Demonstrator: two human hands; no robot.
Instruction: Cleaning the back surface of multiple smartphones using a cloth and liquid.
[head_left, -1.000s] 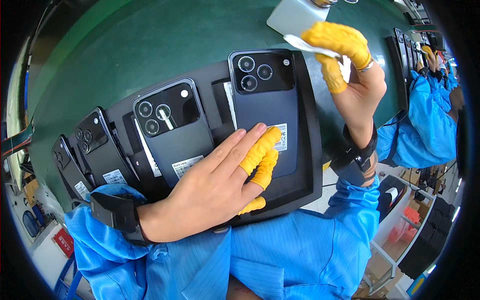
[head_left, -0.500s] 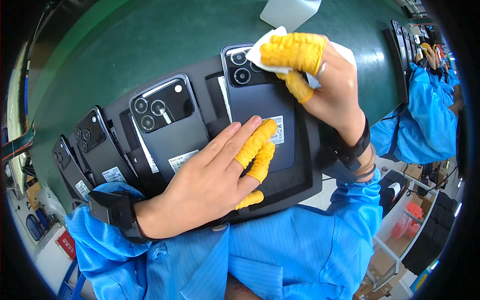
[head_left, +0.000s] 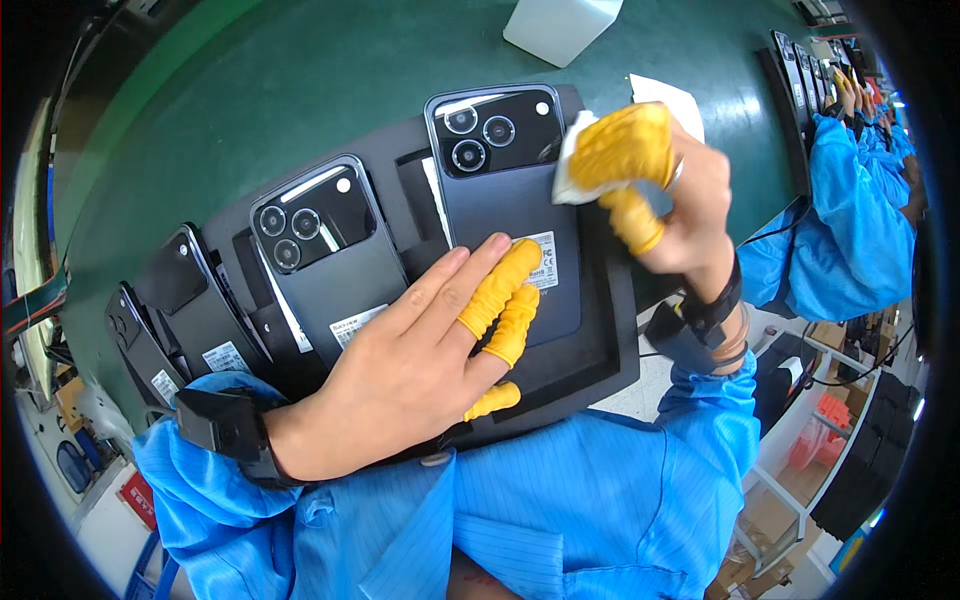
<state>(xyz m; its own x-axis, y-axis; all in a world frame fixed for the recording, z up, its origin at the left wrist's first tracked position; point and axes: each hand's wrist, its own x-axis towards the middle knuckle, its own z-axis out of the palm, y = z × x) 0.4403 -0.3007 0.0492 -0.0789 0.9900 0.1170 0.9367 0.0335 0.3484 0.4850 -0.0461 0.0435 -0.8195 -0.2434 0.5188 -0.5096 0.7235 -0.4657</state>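
A dark blue smartphone (head_left: 500,210) lies back up in the right part of a black foam tray (head_left: 611,362), its three-lens camera panel (head_left: 535,125) in view. My left hand (head_left: 410,345), with yellow finger cots on some fingers, rests flat across the phone's lower back beside a white label (head_left: 543,260). In my right hand (head_left: 670,190), also in yellow finger cots and a little blurred, a folded white wiping cloth (head_left: 572,165) is pinched at the phone's right edge, just below the camera panel. Left of it, another smartphone (head_left: 325,250) sits in the tray.
Further left stand two more smartphones (head_left: 205,300) in the tray. Beyond the tray a white box (head_left: 562,28) and a white sheet (head_left: 668,98) lie on the green table (head_left: 330,70). At the right a person in a blue sleeve (head_left: 850,220) works by another tray.
My right hand with the cloth has moved off the camera panel, down and to the right, uncovering the lenses. My left hand stays on the phone. The view has shifted slightly.
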